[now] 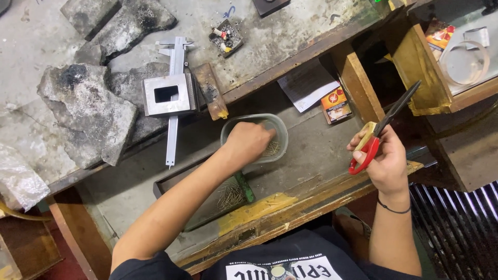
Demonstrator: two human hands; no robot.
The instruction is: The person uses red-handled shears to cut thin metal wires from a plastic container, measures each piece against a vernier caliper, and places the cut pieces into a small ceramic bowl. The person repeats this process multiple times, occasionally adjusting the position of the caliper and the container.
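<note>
Fingers of the left hand [250, 141] dip, bunched narrow, into a clear plastic tub [255, 137] on the lower shelf of a workbench [321, 155]; whether they pinch anything cannot be told. Thin metal pins [272, 148] lie in the tub just beyond the fingertips. The right hand [381, 158] grips red-handled scissors [383, 127], thumb through a loop, their dark blades closed and pointing away from the fingers. Near the left wrist sits a dark metal tray [207, 199] with more pins. Beyond the tub, on the upper bench top, a steel block [168, 94] with a rectangular hole rests over a vernier caliper [174, 98], beside grey stone slabs [88, 111].
</note>
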